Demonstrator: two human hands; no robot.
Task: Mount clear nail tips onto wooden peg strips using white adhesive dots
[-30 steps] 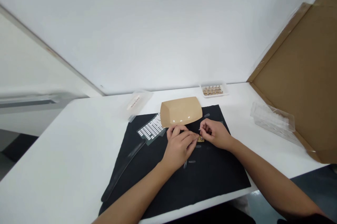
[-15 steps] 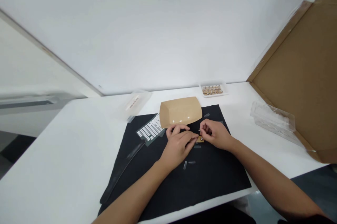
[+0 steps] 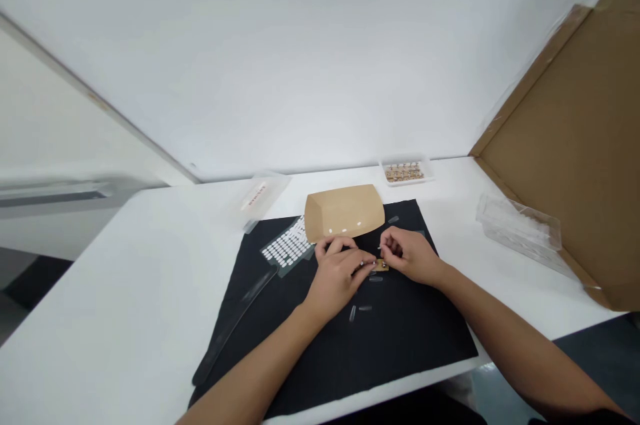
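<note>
Black cloth [image 3: 405, 325] bears a tan strip [image 3: 379, 268], fingertips [image 3: 369, 257] at its left and far edges: left hand [image 3: 336, 278] nearly closed, right hand [image 3: 407, 255] pinched; any hold unclear.

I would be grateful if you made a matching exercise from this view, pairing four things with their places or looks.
Things
1. paper tray
2. clear box
3. small tan strip
4. sheet of white ovals

Places or looks
A. on the white tabletop, beside the cardboard
B. partly hidden by the tray
C. brown, showing small white spots
D. by the fingertips of the left hand and right hand

Pairs: 1-C, 2-A, 3-D, 4-B
</note>
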